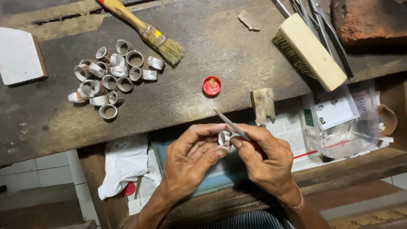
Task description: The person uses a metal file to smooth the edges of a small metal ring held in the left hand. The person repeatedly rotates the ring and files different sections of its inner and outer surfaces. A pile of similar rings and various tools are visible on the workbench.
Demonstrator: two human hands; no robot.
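My left hand (193,157) pinches a small silver ring (224,137) between thumb and fingers, just below the workbench's front edge. My right hand (265,159) grips a thin metal file (231,124) whose pointed tip slants up and left, its shaft resting against the ring. A pile of several similar silver rings (109,76) lies on the dark wooden bench (220,55) at the upper left.
A paintbrush (144,30) lies by the ring pile; a red cap (211,86) and a wooden bench pin (263,104) sit near the bench edge. A wire brush (309,51) and tweezers (326,29) lie upper right. A clear plastic bag (347,127) rests on newspaper, a white cloth (125,165) lower left.
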